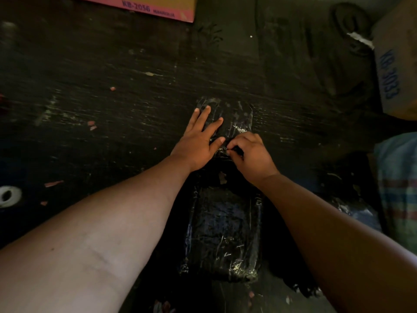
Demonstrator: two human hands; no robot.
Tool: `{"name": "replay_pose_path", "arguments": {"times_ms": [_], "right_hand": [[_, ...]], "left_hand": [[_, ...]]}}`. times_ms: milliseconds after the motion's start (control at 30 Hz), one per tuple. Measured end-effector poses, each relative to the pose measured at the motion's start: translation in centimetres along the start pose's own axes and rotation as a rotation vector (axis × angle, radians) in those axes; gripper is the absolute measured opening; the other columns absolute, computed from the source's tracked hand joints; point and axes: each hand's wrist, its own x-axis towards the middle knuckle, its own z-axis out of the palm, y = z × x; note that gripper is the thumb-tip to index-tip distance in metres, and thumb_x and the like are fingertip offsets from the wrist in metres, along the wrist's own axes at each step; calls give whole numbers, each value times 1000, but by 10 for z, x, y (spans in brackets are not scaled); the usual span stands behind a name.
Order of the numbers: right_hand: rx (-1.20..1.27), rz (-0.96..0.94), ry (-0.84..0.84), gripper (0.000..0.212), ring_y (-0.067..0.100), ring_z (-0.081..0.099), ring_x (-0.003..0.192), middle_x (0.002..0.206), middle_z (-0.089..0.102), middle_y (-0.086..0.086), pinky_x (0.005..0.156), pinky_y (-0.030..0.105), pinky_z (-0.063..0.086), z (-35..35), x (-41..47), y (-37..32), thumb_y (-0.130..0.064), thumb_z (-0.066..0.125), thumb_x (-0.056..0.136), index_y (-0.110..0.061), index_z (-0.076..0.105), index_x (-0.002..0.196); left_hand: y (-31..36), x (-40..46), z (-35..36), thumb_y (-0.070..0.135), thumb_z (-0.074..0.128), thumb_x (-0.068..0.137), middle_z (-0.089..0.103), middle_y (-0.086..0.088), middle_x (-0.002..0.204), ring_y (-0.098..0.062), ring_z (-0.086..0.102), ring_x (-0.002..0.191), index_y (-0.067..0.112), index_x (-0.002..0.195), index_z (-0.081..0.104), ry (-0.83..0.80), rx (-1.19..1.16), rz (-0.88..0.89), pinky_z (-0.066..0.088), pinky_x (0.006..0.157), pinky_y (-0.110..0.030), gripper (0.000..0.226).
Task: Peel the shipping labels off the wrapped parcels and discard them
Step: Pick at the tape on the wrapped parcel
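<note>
Scuffed dark floor (112, 64) (cartons (394, 71) nearby)

- We see the far parcel (234, 118) and the near parcel (223, 233) wrapped in glossy, crinkled black plastic film.
- We see the floor (112, 71) matt, dark, rough and scuffed.
- We read both boxes (397, 71) as matt cardboard.

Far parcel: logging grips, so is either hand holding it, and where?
The right hand pinches the wrap at the far parcel's near end; the left hand presses flat.
</note>
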Motion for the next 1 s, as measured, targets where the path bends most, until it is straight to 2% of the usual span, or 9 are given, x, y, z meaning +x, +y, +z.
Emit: {"name": "replay_pose_path", "arguments": {"times_ms": [233, 333, 567, 800, 1000], "right_hand": [[-69, 10, -52, 8, 20, 47, 100, 100, 56, 4, 82, 21, 34, 4, 7, -2, -16, 72, 83, -15, 69, 90], [-12, 11, -70, 7, 15, 44, 100, 101, 55, 2, 83, 21, 33, -1, 5, 1, -16, 70, 85, -15, 67, 91], [36, 40, -46, 12, 16, 47, 103, 104, 58, 2, 86, 23, 38, -3, 4, -2, -15, 71, 86, -15, 68, 98], [-58, 43, -54, 7, 18, 45, 103, 103, 56, 5, 84, 18, 33, 1, 5, -8, -17, 70, 86, -14, 70, 92], [37, 39, -80, 6, 18, 50, 103, 101, 60, 2, 85, 20, 35, -7, 5, 1, -16, 69, 87, -15, 68, 93]], "left_hand": [[-3, 1, 1, 52, 44, 102, -9, 6, 169, -17, -17, 153, 35, 158, 27, 0, 4, 2, 10, 125, -44, 61], [-3, 1, 1, 53, 43, 102, -10, 7, 169, -16, -18, 153, 35, 158, 26, -10, 7, 4, 10, 124, -44, 61], [-2, 0, 0, 51, 45, 102, -10, 6, 169, -17, -18, 153, 34, 158, 26, -15, -8, 4, 8, 125, -43, 61], [-3, 1, 1, 52, 44, 102, -11, 6, 169, -17, -19, 153, 34, 158, 26, -14, -6, 5, 8, 125, -43, 62], [-5, 1, 2, 52, 46, 101, -9, 4, 169, -19, -17, 154, 33, 158, 27, 5, -3, 21, 9, 125, -44, 63]]}}
